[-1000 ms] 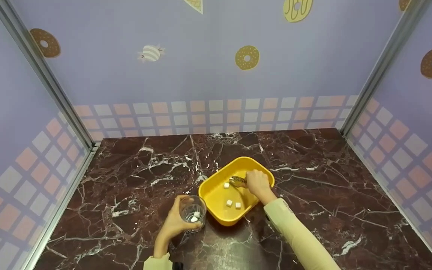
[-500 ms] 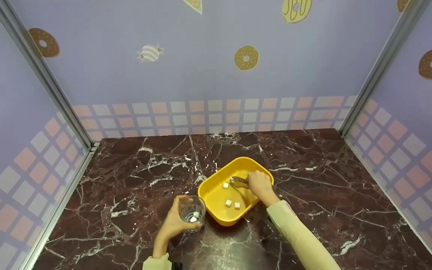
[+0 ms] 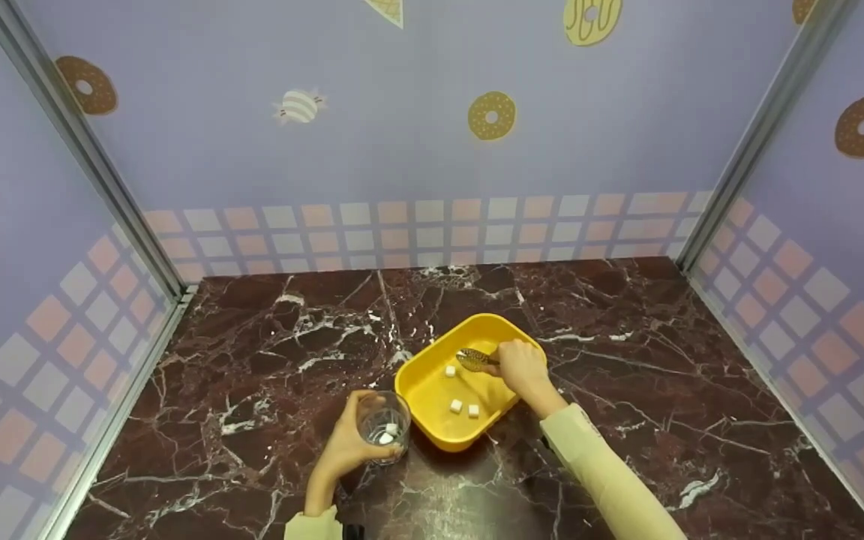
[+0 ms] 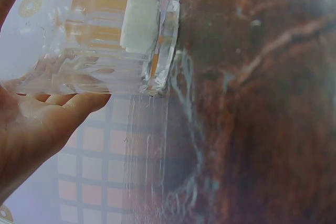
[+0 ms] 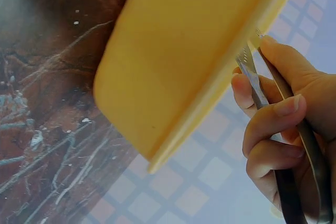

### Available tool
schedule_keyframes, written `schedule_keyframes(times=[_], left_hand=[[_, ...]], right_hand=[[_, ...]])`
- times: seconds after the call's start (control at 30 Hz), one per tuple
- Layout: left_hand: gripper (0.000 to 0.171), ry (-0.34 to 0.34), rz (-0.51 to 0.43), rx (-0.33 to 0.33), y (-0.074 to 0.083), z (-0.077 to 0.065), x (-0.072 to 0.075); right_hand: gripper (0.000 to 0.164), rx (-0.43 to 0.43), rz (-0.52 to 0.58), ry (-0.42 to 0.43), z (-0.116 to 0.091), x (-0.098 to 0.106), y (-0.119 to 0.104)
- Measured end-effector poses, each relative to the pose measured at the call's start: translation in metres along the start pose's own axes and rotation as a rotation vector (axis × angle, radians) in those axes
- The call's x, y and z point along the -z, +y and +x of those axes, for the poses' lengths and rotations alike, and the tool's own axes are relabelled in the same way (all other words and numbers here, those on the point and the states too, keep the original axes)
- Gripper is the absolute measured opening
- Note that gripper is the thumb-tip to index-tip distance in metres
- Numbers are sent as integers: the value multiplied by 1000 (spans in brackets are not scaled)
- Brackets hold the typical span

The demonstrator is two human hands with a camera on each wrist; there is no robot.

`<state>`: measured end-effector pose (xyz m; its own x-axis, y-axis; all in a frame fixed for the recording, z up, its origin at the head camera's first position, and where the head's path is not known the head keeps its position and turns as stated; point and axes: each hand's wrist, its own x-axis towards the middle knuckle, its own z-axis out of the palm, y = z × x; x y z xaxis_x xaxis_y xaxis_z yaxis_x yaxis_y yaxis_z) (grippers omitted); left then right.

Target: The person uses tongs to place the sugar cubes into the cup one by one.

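My left hand [image 3: 348, 444] grips a clear glass [image 3: 369, 412] from its left side, just left of the yellow tub [image 3: 421, 411]. White cubes [image 4: 140, 23] lie at the bottom of the glass. In the right hand [image 3: 523, 367] is a pair of metal tongs [image 5: 255, 85] with perforated ends and dark handles, the fingers curled round both arms. The tongs' ends are over the inside of the tub; whether anything is between them cannot be told. Three loose white cubes are on the tub floor: one white cube [image 3: 450, 371] near the tongs, two nearer the front.
The tub and glass stand on a dark red marbled tabletop [image 3: 289, 390] with white veins. Patterned lilac panels [image 3: 402, 150] close off the back and both sides, with metal posts [image 3: 762, 142] at the corners.
My right hand has shifted slightly, and the tongs' ends have turned so that a perforated face shows more fully. The left hand, glass and loose cubes look the same.
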<state>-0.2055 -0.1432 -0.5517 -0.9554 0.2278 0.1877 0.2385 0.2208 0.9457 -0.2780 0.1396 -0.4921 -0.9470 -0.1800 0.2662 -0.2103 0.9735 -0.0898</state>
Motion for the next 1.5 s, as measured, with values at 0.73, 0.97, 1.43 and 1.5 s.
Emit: schedule_keyframes(times=[0.73,0.97,1.43,1.5], left_hand=[[84,4,-17,-10,1,0,0],[83,-6,-19,1,2,-1,0],[83,-10,-28,-9,0,-1,0],[83,-12,-44,-4,0,0,-1]], right_hand=[[18,213,125,104,-19,57,-42],[19,263,107,146,-29,65,-59],[22,338,97,103,-46,64,-91],[23,342,87,88,-48,61,-94]])
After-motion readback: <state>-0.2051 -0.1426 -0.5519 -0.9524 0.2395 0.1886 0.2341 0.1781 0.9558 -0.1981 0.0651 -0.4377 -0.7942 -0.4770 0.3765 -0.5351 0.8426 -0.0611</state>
